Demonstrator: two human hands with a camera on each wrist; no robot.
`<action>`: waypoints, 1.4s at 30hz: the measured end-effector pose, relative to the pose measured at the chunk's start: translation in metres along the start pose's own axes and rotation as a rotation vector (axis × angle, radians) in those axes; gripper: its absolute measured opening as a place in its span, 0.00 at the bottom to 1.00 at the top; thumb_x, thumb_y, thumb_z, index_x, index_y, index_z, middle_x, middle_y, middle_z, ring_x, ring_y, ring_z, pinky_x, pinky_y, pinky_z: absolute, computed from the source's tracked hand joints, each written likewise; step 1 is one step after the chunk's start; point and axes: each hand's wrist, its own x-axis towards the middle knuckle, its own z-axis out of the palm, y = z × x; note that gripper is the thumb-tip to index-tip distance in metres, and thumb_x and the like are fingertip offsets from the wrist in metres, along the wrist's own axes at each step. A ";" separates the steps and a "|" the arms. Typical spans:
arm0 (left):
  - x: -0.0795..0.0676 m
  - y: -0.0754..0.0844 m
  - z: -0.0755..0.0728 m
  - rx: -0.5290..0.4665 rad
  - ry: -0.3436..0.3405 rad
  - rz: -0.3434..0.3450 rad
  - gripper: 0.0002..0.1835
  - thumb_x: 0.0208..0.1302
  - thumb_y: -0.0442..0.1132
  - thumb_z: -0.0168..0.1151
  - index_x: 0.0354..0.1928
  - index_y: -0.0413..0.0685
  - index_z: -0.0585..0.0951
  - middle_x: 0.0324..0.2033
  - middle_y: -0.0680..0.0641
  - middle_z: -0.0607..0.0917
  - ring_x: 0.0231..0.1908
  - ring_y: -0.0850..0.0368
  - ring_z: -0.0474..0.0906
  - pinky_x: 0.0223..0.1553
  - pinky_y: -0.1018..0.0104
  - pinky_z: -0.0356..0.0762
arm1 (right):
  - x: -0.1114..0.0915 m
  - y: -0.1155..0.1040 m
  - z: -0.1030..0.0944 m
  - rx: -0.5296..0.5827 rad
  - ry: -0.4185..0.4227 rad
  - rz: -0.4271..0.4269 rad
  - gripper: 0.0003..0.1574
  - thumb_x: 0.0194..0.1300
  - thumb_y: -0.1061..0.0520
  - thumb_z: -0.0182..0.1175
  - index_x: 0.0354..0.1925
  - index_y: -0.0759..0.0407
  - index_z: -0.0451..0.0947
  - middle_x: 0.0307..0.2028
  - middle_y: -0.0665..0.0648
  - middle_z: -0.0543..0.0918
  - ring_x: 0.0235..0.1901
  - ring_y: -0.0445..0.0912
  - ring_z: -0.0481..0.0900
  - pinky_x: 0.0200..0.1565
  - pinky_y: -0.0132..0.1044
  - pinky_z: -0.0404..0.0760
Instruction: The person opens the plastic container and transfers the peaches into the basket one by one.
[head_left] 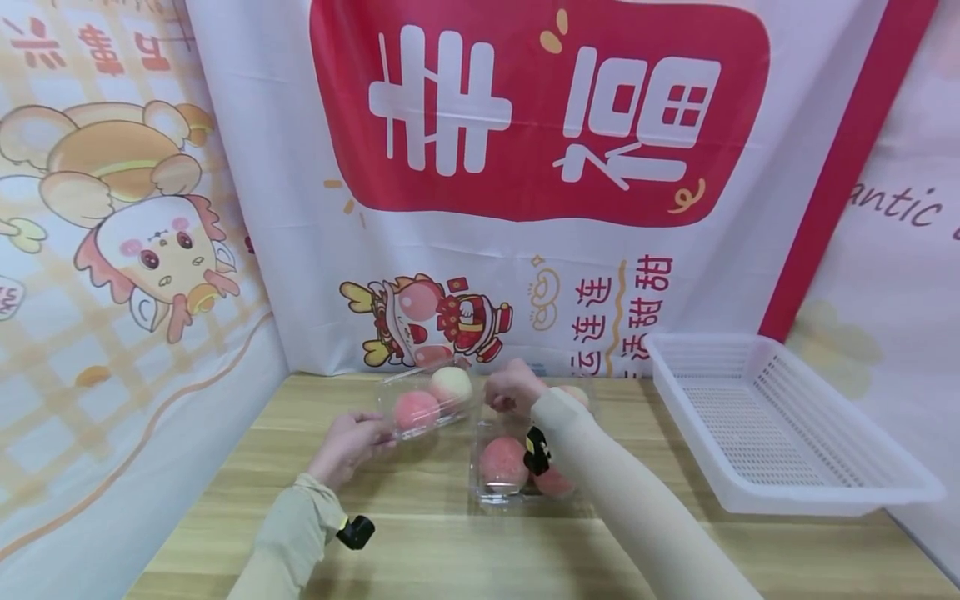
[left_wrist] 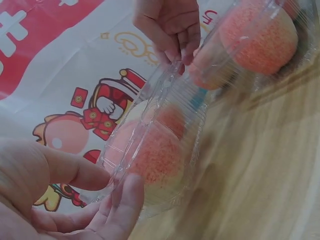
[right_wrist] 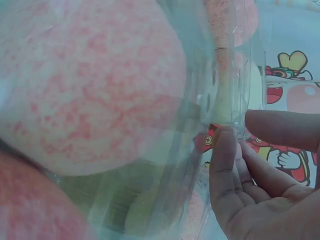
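Note:
A clear plastic clamshell box [head_left: 431,430] of pink and pale peaches [head_left: 416,411] is tilted up at the back of the table. My left hand [head_left: 352,446] pinches the near left end of its rim between thumb and fingers. At the other end of that rim, the fingertips of my right hand [head_left: 513,385] pinch a corner, as the left wrist view shows. Below my right forearm sits a second clear box [head_left: 517,500] with several peaches [head_left: 503,463], partly hidden by the sleeve. In the right wrist view a large peach [right_wrist: 95,90] fills the left side.
A white perforated plastic basket [head_left: 750,497] stands on the right of the wooden table [head_left: 420,554]. Behind the table hangs a red and white printed cloth [head_left: 525,196], close to the tilted box. A patterned cloth [head_left: 45,350] borders the left side.

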 end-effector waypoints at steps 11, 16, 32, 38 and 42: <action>-0.003 0.018 0.003 -0.052 -0.008 0.013 0.25 0.63 0.23 0.58 0.61 0.22 0.64 0.39 0.35 0.79 0.36 0.51 0.81 0.46 0.61 0.83 | -0.005 0.004 -0.013 0.241 -0.012 0.031 0.25 0.46 0.80 0.58 0.47 0.77 0.77 0.41 0.68 0.83 0.37 0.56 0.84 0.43 0.42 0.85; -0.005 0.022 0.007 -0.065 -0.026 0.014 0.27 0.64 0.24 0.59 0.63 0.23 0.64 0.39 0.35 0.80 0.36 0.51 0.82 0.46 0.61 0.83 | -0.016 0.010 -0.024 0.327 -0.028 0.065 0.26 0.48 0.77 0.59 0.50 0.73 0.77 0.45 0.66 0.82 0.39 0.54 0.83 0.45 0.41 0.84; -0.039 0.044 0.032 -0.009 -0.075 0.067 0.21 0.65 0.26 0.59 0.59 0.27 0.71 0.43 0.36 0.80 0.36 0.52 0.81 0.44 0.61 0.83 | -0.091 0.012 -0.060 0.513 -0.183 -0.041 0.08 0.51 0.74 0.61 0.32 0.68 0.80 0.39 0.63 0.79 0.35 0.50 0.79 0.46 0.39 0.81; -0.066 0.043 0.037 -0.013 -0.133 0.109 0.20 0.67 0.28 0.58 0.59 0.24 0.71 0.43 0.37 0.80 0.37 0.53 0.80 0.43 0.62 0.83 | -0.127 0.031 -0.061 0.496 -0.242 -0.094 0.09 0.53 0.72 0.60 0.32 0.62 0.75 0.32 0.58 0.80 0.33 0.47 0.78 0.43 0.38 0.80; -0.085 0.038 0.041 -0.056 -0.160 0.102 0.19 0.67 0.27 0.58 0.57 0.23 0.72 0.41 0.38 0.82 0.36 0.53 0.80 0.42 0.62 0.83 | -0.153 0.047 -0.061 0.525 -0.287 -0.114 0.08 0.56 0.70 0.59 0.34 0.61 0.75 0.32 0.56 0.80 0.33 0.45 0.78 0.43 0.35 0.81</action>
